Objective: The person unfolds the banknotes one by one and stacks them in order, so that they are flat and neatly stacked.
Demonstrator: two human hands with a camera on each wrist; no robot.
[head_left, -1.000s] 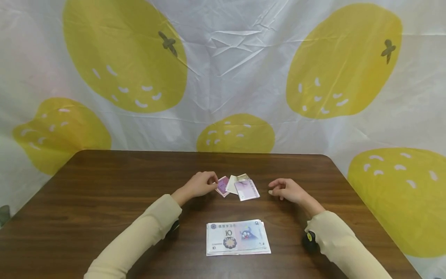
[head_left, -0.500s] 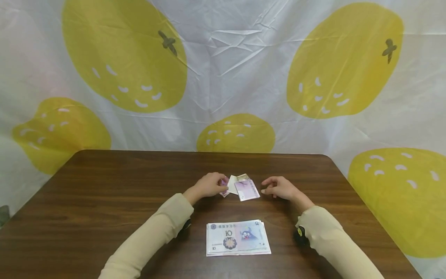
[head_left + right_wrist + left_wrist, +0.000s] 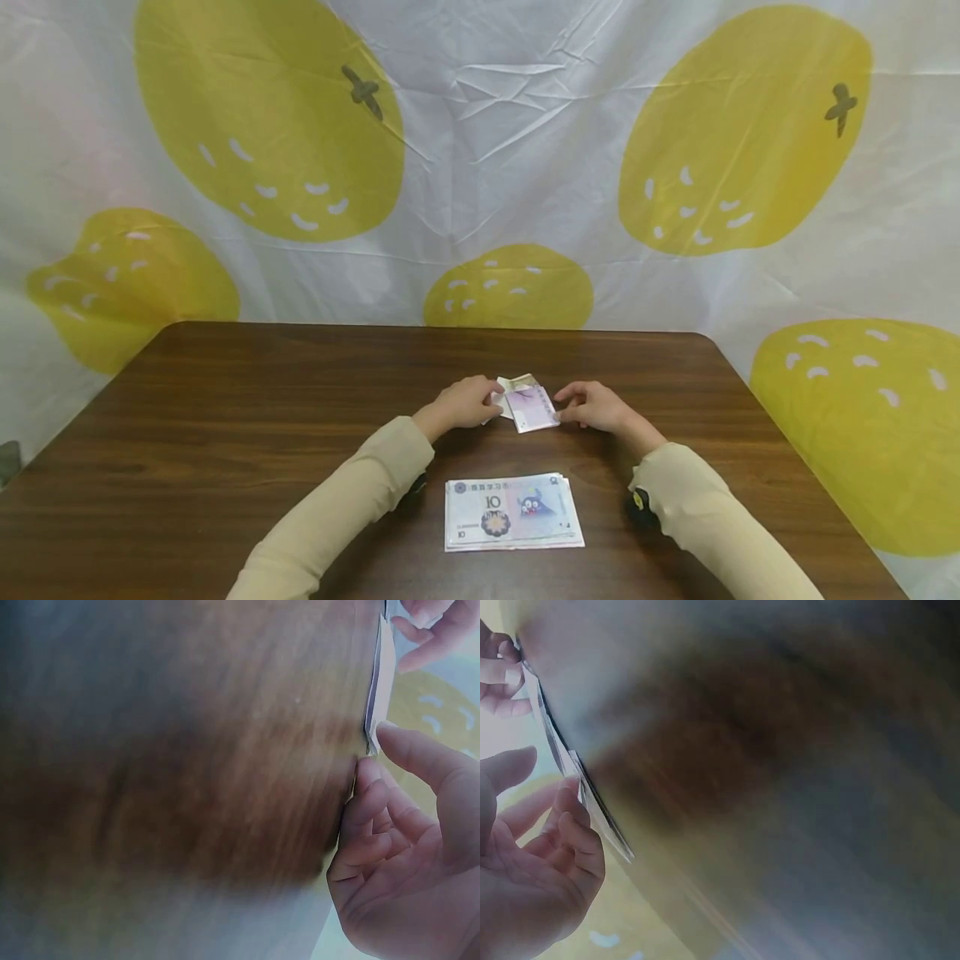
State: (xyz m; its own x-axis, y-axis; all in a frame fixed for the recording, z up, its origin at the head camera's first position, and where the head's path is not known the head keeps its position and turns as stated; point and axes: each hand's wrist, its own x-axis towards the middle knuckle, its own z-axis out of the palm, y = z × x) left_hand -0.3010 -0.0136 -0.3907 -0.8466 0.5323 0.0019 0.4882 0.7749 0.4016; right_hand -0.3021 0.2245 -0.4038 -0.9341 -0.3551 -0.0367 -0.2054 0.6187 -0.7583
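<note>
Small play banknotes lie overlapped in a loose pile on the table: a pale lilac note (image 3: 532, 408) on top, with a whitish and olive note (image 3: 522, 382) partly under it. My left hand (image 3: 467, 402) is over the pile's left side, hiding most of the purple note there. In the left wrist view the left fingertips (image 3: 568, 787) touch the edge of the notes (image 3: 596, 806), thumb apart from them. My right hand (image 3: 596, 406) is at the pile's right edge. In the right wrist view its thumb (image 3: 394, 739) meets the end of the notes (image 3: 380, 682), the other fingers bent beside it.
A neat stack of larger play banknotes (image 3: 513, 512), a 10 on top, lies nearer me on the dark wooden table (image 3: 247, 433). Behind the table's far edge hangs a white cloth (image 3: 480, 192) printed with yellow fruit.
My left hand has slid right over the purple note, bringing it under the whitish one. My right hand has moved left until it reaches the lilac note's edge. The larger stack stays put.
</note>
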